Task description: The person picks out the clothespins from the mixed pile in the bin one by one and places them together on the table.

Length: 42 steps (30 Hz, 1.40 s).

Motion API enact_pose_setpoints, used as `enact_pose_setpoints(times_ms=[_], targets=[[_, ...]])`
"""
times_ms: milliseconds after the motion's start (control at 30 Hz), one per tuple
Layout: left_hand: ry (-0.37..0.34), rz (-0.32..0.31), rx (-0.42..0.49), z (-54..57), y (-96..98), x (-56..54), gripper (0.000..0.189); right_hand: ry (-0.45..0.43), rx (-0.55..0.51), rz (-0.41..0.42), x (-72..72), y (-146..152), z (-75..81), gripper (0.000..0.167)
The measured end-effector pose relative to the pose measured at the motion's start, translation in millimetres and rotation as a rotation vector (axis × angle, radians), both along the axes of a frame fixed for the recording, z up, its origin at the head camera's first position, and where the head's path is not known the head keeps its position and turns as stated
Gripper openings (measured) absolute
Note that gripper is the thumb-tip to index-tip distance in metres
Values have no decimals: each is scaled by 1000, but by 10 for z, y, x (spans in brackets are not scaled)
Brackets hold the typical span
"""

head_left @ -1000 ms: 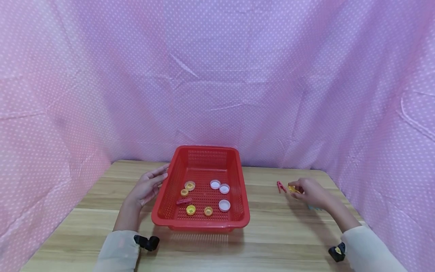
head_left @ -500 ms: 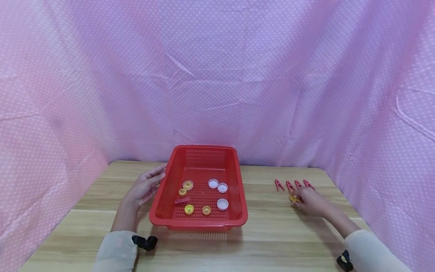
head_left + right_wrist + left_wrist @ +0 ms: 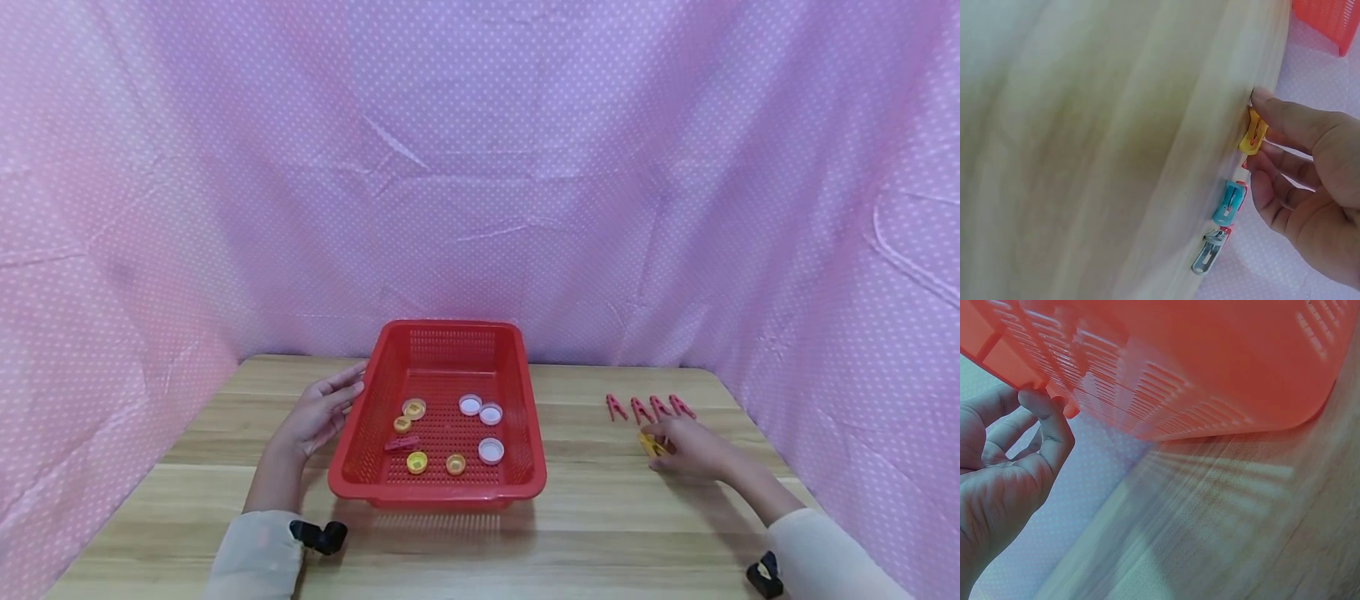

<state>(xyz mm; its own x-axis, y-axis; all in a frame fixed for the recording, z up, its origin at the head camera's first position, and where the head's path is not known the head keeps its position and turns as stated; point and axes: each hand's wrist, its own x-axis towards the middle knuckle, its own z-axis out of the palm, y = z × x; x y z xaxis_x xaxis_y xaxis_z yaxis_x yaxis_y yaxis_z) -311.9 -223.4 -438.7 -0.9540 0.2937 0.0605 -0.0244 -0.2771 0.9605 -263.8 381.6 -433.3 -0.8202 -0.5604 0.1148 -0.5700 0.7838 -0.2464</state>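
Note:
My left hand (image 3: 318, 421) grips the left rim of a red plastic basket (image 3: 435, 493), its thumb and fingers at the edge in the left wrist view. Inside the basket lie several small round caps, some yellow like this cap (image 3: 417, 462) and some white like this cap (image 3: 491, 451), and a red clothespin (image 3: 402, 443). Over to the right, my right hand (image 3: 692, 448) pinches a yellow clothespin (image 3: 1253, 132) at the tabletop, between thumb and fingers. Several red clothespins (image 3: 617, 407) stand in a row just behind it.
A teal clothespin (image 3: 1230, 203) and a grey clothespin (image 3: 1209, 252) lie beside the yellow one in the right wrist view. The wooden table (image 3: 592, 533) ends at a pink polka-dot curtain (image 3: 480, 192) at the back and sides.
My right hand has drawn toward me with the yellow clothespin and lowered it at the table, uncovering more of the red clothespins. The left hand stays at the basket.

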Motion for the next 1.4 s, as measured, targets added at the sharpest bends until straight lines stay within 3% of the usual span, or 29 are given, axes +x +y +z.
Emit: enact_pose_setpoints(times_ms=[333,700,933,1167,1400], targets=[[-3,2,1,-7,-5,-1,60,-23,-17,-114,-16,-5,-13,50],[2,6,-5,2,-3,-5,59,-35,-29,-160,-24,-9,-9,45],[-3,2,1,1,-3,-5,59,-15,-13,-134,-38,-3,12,50],[12,-17,7,-5,-4,-9,57,41,18,-71,-90,-116,114,23],[11,-21,-2,-12,-21,-4,58,108,46,-38,-163,-373,317,19]])
